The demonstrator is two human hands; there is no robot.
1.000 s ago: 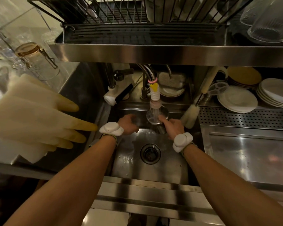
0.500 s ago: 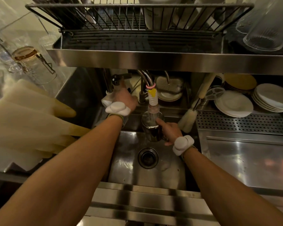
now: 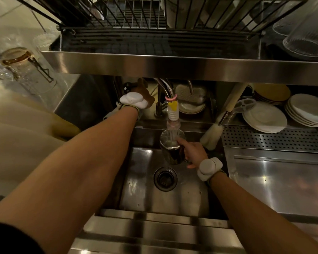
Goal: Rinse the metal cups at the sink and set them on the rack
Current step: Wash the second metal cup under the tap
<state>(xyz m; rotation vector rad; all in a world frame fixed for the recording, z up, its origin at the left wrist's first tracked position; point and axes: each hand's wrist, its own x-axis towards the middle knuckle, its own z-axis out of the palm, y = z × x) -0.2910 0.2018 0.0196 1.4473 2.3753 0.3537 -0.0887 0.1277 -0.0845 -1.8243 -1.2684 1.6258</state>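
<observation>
So, dim all-stainless kitchen: deep steel sink (image 3: 145,197), wire dish rack (image 3: 154,19) on the shelf (image 3: 173,65) overhead, white plates (image 3: 264,119) stacked right. The left hand (image 3: 143,94) is up by the tap lever (image 3: 129,85), fingers hidden, can't tell. The right hand (image 3: 195,153) wraps its fingers round the metal cup (image 3: 171,152) under the spout (image 3: 173,111).

Nothing really readable here tbh. There's a faint line of print on the white container (image 3: 174,11) sitting up in the dish rack (image 3: 136,19), but it's way too small and blurry to make out any letters.
</observation>
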